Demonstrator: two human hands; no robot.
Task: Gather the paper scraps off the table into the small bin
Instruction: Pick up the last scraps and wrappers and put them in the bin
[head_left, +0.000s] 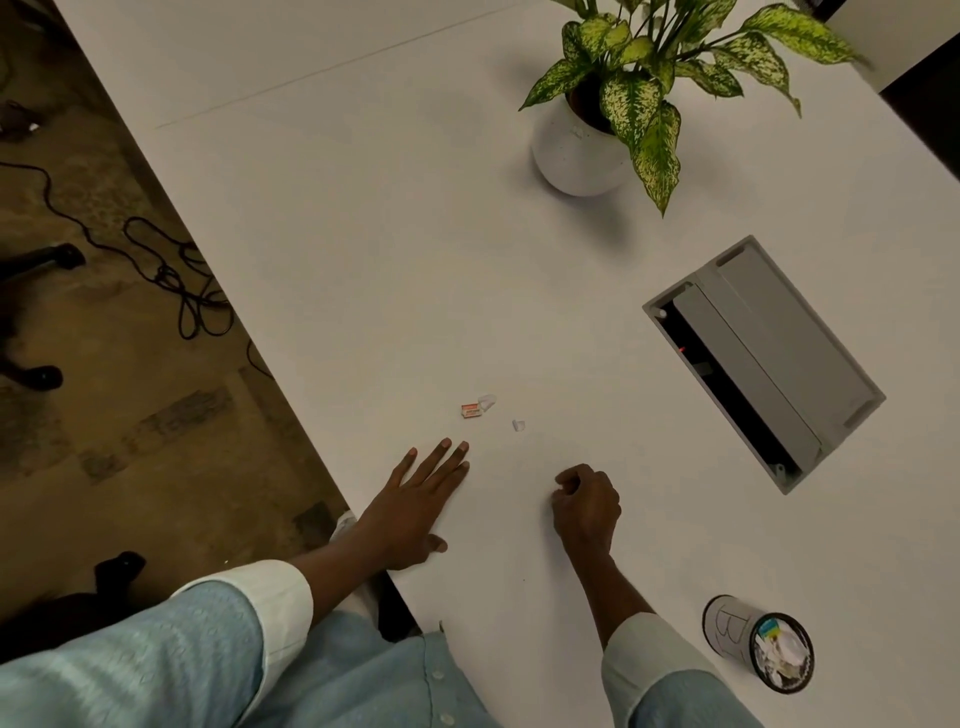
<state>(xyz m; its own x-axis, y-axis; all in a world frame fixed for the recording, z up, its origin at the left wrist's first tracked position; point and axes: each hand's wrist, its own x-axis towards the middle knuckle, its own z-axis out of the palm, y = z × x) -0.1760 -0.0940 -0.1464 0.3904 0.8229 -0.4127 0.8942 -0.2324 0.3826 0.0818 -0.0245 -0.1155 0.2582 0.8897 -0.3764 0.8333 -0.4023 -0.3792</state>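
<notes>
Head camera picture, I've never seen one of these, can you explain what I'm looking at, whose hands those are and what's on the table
This is one picture from a wide-angle camera worn on a person's head, looking down at their own hands, so there is no machine here. The left hand lies flat and open on the white table. The right hand is curled into a loose fist; whether it holds anything cannot be seen. Just beyond the fingers lie the remaining scraps: an orange scrap, a clear scrap beside it, and a small white scrap. The small bin, near the right forearm, already has paper in it. Farther off stand a potted plant and an open cable hatch set into the table.
</notes>
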